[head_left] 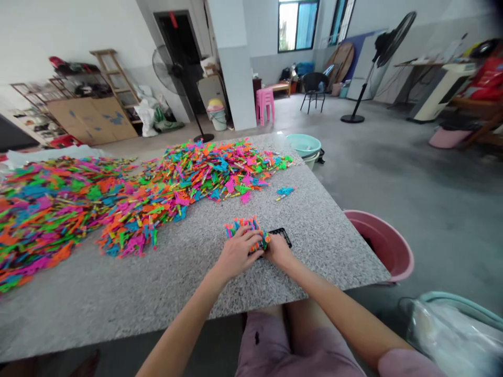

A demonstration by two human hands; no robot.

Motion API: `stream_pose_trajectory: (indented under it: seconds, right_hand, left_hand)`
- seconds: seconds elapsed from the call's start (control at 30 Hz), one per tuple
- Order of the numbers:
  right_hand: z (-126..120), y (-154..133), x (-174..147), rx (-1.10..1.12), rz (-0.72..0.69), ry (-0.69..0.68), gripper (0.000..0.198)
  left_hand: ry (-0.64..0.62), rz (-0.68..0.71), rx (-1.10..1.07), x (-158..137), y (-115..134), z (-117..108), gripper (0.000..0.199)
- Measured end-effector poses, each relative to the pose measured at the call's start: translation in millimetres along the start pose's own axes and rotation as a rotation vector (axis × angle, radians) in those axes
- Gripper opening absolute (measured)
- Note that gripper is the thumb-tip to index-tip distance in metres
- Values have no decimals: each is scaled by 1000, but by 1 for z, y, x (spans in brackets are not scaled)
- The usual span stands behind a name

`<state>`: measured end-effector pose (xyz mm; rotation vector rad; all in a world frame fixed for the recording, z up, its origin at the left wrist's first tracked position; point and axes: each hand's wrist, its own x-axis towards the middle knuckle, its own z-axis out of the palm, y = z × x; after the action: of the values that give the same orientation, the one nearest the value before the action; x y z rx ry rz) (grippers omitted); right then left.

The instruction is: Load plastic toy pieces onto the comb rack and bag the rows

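Observation:
My left hand curls over a cluster of small bright plastic pieces with orange and pink tips. These pieces stand close together at a black latticed tray on the granite-like tabletop. My right hand is closed at the tray's near side, beside an orange round-ended piece. Its fingertips are hidden, so what they grip does not show. A few loose blue and yellow pieces lie beyond the hands.
A large heap of multicoloured plastic pieces spreads across the table's far and left side. By the right table edge stand a pink tub and a turquoise basin. Clear plastic bags lie at the lower right.

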<state>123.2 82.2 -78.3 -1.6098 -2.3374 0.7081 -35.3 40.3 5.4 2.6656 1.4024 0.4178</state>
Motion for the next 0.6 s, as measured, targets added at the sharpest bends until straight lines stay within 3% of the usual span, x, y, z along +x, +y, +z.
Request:
stream_pose_trajectory:
  seconds: [0.17, 0.27, 0.33, 0.4, 0.5, 0.6]
  right_hand:
    - [1, 0, -7, 67, -26, -16, 32]
    - [-19, 21, 4, 168, -78, -86, 38]
    - [-43, 42, 29, 174, -6, -32, 37]
    - [-68, 59, 65, 144, 152, 139, 31]
    - [-90, 70, 119, 111, 363, 343, 42]
    - [-90, 77, 151, 140, 442, 325, 54]
  left_hand:
    - [10, -33, 43, 5, 7, -12, 46]
    - [10, -54, 108, 10, 12, -12, 43]
    - [-19, -64, 169, 13, 13, -8, 40]
    - [-40, -87, 214, 14, 11, -2, 42]
    - [-53, -104, 243, 14, 9, 1, 51]
    - [-98, -82, 246, 13, 12, -2, 53]
